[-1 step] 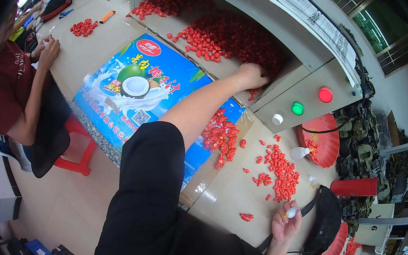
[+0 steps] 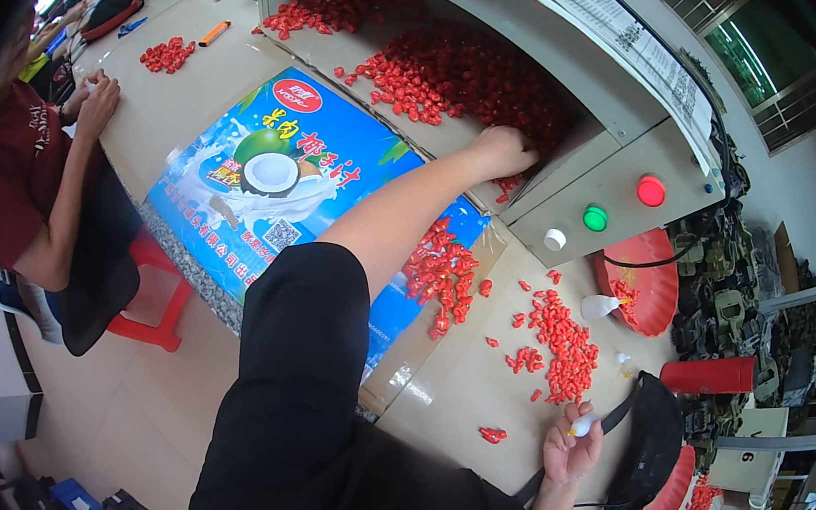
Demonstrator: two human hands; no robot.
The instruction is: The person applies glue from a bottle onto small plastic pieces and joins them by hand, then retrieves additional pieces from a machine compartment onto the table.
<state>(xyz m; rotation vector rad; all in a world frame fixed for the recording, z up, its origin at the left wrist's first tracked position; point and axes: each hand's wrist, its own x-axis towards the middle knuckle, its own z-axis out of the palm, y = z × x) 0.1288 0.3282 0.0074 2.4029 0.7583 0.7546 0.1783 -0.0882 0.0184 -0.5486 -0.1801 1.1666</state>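
My left hand (image 2: 507,152) reaches into the mouth of a grey metal box (image 2: 578,160), at the edge of a large heap of small glossy red pieces (image 2: 483,70). Its fingers are curled and partly hidden, so what they hold cannot be made out. Lower right, my right hand (image 2: 569,446) is closed around a small white squeeze bottle (image 2: 582,424) with a yellow tip. Beside it on the table lies a loose pile of red pieces (image 2: 564,343). More red pieces (image 2: 443,276) lie under my left forearm, partly on a blue printed cardboard sheet (image 2: 210,192).
Coloured buttons (image 2: 595,217) sit on the box's front. Another white bottle (image 2: 599,307) rests against a red scalloped tray (image 2: 647,278). A black pouch (image 2: 650,439) with a strap lies by my right hand. At left, a person (image 2: 29,197) sits near an orange cutter (image 2: 215,34).
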